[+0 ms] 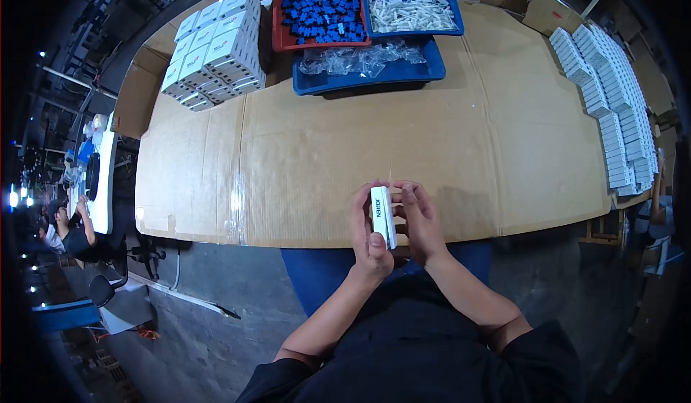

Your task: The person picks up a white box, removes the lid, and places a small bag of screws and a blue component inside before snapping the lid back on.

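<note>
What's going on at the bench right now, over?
Left hand and right hand both grip a small white box at the near table edge. Cardboard ahead bare; trays and box stacks far off.

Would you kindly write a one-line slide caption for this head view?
Both hands, left hand and right hand, hold a small white box above the cardboard-covered table.

A broad worktable covered in taped brown cardboard sheets [446, 115] fills the view. Left of it lies dim grey concrete floor [216, 316]; small bright lamps [13, 198] glow beyond.
</note>
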Tool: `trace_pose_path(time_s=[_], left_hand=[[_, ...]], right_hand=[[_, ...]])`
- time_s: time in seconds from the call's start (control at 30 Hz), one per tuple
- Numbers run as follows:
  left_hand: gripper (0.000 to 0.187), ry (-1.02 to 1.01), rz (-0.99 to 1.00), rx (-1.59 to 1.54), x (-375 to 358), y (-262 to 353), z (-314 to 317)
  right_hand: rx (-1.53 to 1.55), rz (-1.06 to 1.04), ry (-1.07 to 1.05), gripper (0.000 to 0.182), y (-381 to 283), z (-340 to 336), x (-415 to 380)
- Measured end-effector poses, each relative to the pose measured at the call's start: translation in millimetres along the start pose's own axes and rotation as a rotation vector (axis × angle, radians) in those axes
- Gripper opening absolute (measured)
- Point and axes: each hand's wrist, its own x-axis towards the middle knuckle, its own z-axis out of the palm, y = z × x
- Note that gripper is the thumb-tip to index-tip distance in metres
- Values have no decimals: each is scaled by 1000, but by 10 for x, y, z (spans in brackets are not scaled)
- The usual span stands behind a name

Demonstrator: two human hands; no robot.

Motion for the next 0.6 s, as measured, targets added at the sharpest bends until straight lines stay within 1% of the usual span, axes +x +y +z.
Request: trace_pose_path(time_s=[0.1,0.13,0.23,0.27,0.37,0.5,0.6], left_hand=[[105,19,112,167,24,-126,-108],[113,25,129,212,49,-95,-118],[113,13,295,234,63,-157,-127],[116,-1,338,291,56,-156,-145],[123,38,263,386,17,-169,-181],[117,61,361,415,41,-280,-242],[110,73,395,402,64,-250,-253]], right_hand=[[98,-62,-156,56,-159,85,-219],[35,-103,-185,58,-166,111,-263],[-113,-313,-183,58,-65,237,-273],[-49,-246,-163,57,-72,284,-318],[-33,-211,-210,54,-167,312,-362],[-135,-304,-229,52,-32,298,-315],[-41,-177,-212,50,5,314,-348]])
